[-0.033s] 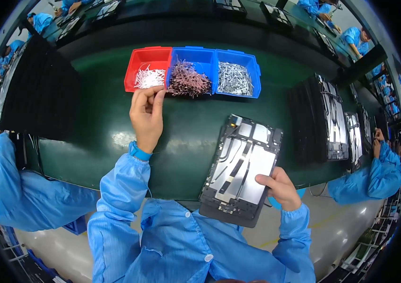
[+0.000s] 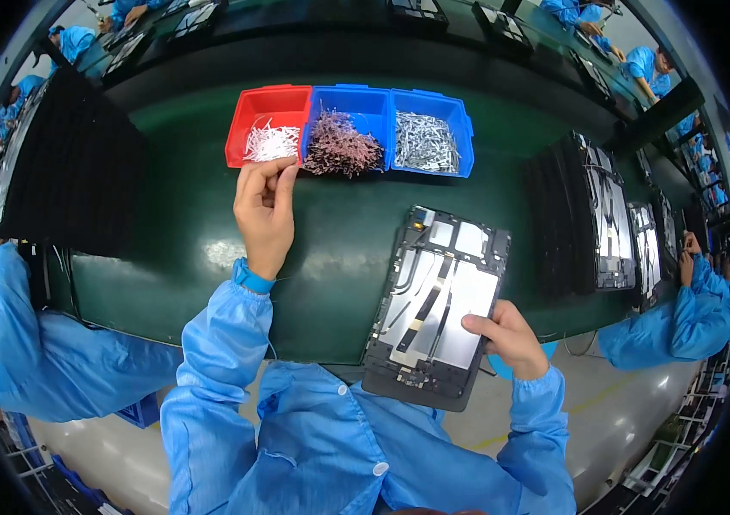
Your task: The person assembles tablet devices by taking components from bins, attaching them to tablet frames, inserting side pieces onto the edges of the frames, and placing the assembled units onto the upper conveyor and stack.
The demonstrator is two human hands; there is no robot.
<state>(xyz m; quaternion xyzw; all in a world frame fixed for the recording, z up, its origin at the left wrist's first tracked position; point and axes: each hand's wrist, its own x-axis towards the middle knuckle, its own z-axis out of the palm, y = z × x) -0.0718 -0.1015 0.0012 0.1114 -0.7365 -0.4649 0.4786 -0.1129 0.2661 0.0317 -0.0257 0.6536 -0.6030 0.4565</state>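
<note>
My left hand is at the front lip of a red bin, its thumb and fingertips pinched together. Whatever is between those fingertips is too small to make out. In the bin lies a heap of small white strips. My right hand grips the lower right side of a tablet with its back off, thumb on top. The tablet is tilted, its lower end past the table's near edge. Silver plates, black cables and small circuit boards show inside it.
Two blue bins adjoin the red one, holding thin pinkish-brown pieces and small silvery pieces. A tall stack of black panels stands left on the green table; open tablets stand upright right. Co-workers in blue sit at both sides.
The tablet and my right hand have shifted slightly left and away from me. My left hand stays at the red bin's lip, barely moved.
</note>
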